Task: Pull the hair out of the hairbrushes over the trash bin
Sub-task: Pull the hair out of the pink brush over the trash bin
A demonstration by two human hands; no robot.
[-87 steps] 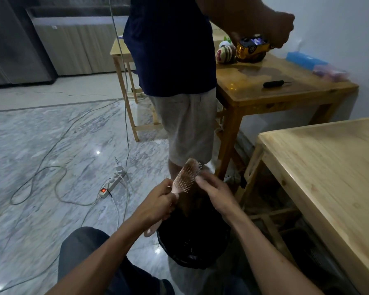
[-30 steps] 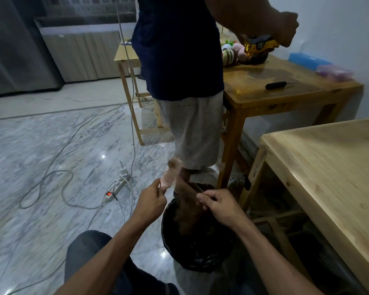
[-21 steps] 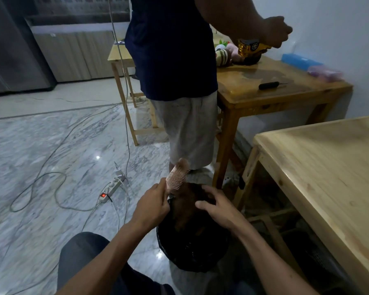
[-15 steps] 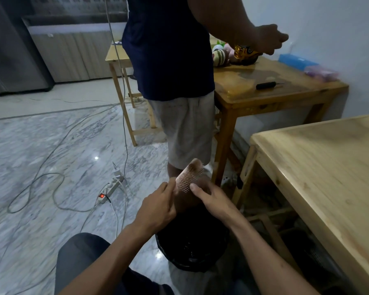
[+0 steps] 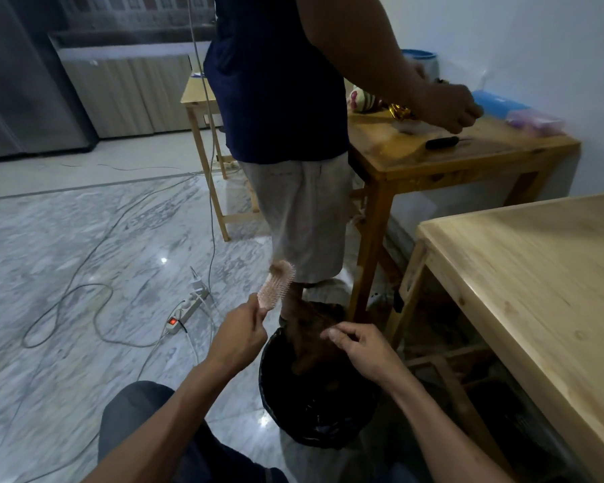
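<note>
My left hand [image 5: 239, 338] grips the handle of a pink hairbrush [image 5: 276, 285], which points up and away, left of the bin. A small tuft of brown hair clings to the brush tip. My right hand [image 5: 358, 346] is over the black trash bin [image 5: 314, 413], thumb and fingers pinched on strands of brown hair [image 5: 306, 329] that hang into the bin. A brown clump of hair lies inside the bin below that hand.
Another person [image 5: 286, 134] stands just beyond the bin, working at a wooden table [image 5: 450, 158] holding toys and a screwdriver. A pale wooden table [image 5: 537, 273] is at my right. A power strip [image 5: 185, 308] and cables lie on the marble floor at left.
My right hand left the brush and pulled hair down over the bin. My left hand swung the brush to the left, away from the bin.
</note>
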